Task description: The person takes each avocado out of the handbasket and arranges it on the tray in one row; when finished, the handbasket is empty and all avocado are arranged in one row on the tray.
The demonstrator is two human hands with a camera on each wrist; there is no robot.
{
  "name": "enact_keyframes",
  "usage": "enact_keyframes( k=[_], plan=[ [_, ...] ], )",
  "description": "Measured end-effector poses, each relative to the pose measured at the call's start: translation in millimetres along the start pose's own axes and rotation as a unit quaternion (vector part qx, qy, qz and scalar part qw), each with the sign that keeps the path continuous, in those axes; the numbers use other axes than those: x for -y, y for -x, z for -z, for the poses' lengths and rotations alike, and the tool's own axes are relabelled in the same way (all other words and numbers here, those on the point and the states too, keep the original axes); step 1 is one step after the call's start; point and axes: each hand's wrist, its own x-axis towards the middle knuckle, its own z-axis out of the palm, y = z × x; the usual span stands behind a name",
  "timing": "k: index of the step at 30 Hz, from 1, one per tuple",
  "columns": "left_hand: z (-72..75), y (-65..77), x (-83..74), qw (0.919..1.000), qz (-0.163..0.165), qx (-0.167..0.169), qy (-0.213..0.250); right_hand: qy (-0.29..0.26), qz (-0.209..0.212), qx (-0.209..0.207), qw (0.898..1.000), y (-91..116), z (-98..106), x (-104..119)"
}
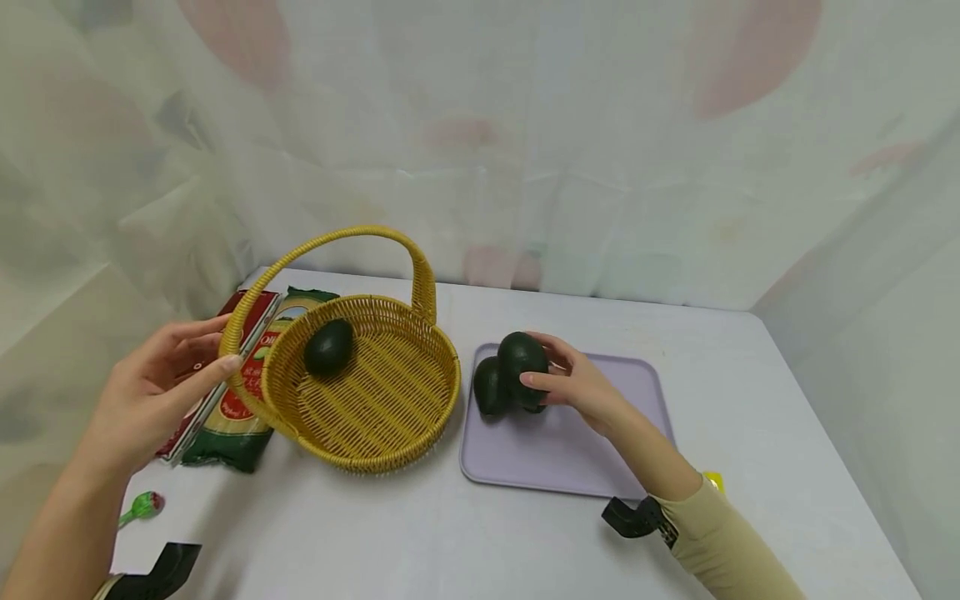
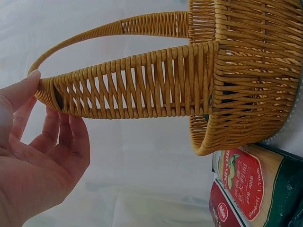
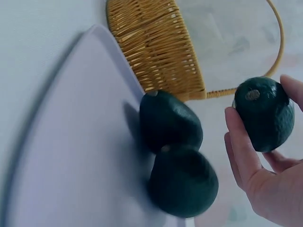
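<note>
My left hand [image 1: 161,387] pinches the handle of a yellow wicker basket [image 1: 442,400] between thumb and fingers, at the handle's left side. Inside the basket, against its left wall, lies one dark green avocado [image 1: 328,348]. My right hand [image 1: 573,379] grips another avocado [image 3: 264,113] and holds it up above the lilac tray [image 1: 570,450]. Two more avocados, a farther one [image 3: 169,122] and a nearer one [image 3: 183,180], sit on the tray below it. In the head view the held avocado partly hides them.
Behind the basket's left side lie a green-ended spaghetti packet [image 1: 232,425] and a dark red packet [image 2: 222,205]. A green-wrapped lollipop [image 1: 142,507] is on the white table [image 1: 420,533] at the left. Something yellow [image 1: 714,481] shows beside the right sleeve. Pale curtains [image 1: 480,150] surround the table.
</note>
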Motion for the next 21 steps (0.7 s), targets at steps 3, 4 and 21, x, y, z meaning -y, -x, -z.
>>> enact_keyframes(
  k=[3, 4, 21],
  plan=[
    [0.4, 0.6, 0.8, 0.9999, 0.004, 0.003, -0.014, -0.018, 0.001, -0.024, 1.0, 7.1, 7.6, -7.5],
    [0.6, 0.5, 1.0, 0.9998, 0.006, 0.003, -0.019, -0.023, 0.002, -0.031, 0.999, 9.4, 10.3, -10.1],
    [0.0, 0.5, 0.6, 0.9999, 0.006, 0.003, 0.008, 0.031, -0.028, -0.113, 0.993, 30.5, 55.4, -42.1]
  ],
)
